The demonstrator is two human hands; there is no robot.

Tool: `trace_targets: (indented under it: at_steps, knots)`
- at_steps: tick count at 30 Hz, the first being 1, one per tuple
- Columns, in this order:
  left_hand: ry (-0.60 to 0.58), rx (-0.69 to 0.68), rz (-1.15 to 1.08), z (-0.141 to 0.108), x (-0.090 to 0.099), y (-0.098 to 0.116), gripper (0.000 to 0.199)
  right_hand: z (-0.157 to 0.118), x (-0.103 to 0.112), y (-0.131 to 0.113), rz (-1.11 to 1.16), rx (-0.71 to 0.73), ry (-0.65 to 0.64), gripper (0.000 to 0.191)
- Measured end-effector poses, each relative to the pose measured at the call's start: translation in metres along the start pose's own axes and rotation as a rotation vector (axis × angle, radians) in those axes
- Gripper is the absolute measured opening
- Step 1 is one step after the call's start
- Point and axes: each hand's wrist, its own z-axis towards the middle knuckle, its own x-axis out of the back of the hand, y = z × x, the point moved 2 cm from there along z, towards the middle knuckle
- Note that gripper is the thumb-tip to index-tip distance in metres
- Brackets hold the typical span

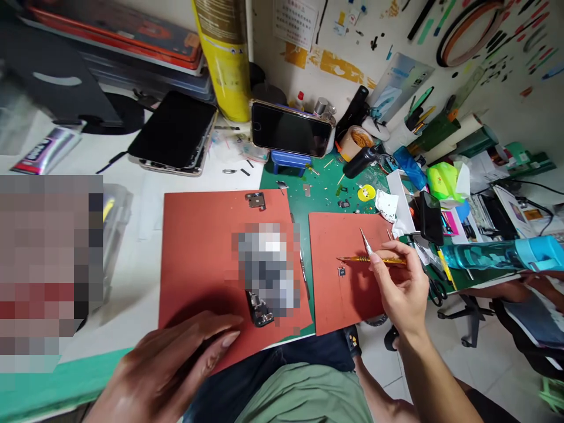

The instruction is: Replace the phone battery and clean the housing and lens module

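Observation:
On the left red mat (194, 247) lies an opened phone (261, 314), its lower end showing small parts; the rest is pixelated. My left hand (171, 352) hovers at the front of this mat, left of the phone, fingers loosely bent, thumb and index apart, nothing between them. Over the right red mat (335, 305), my right hand (403, 285) grips a slim gold-coloured tool (359, 259) with a fine tip pointing left. A silver pointed tool (365, 239) also sticks out from its fingers. Below the gold tip lies a small dark square part (342, 272).
A small metal part (255, 201) lies at the left mat's back edge. A thin metal tool (303, 267) lies between the mats. Behind stand a phone (291, 130) on a blue stand (291, 161) and a yellow can (227, 64). A blue bottle (493, 255) lies at right.

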Motion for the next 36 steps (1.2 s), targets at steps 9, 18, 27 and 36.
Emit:
trace_targets:
  at_steps: [9,18,27,36]
  knots:
    - [0.052,0.161,-0.302,0.017,-0.002,0.019,0.008,-0.045,-0.048,-0.045,0.473,-0.176,-0.248,0.024]
    - [0.106,0.152,-0.403,0.014,-0.003,0.018,0.005,-0.063,-0.081,-0.052,0.545,-0.109,-0.377,0.025]
    - [0.066,0.073,-0.418,0.013,-0.004,0.015,0.008,-0.066,-0.076,-0.057,0.456,0.020,-0.334,0.026]
    - [0.071,0.068,-0.361,0.012,-0.005,0.016,0.010,-0.073,-0.070,-0.063,0.365,0.161,-0.283,0.035]
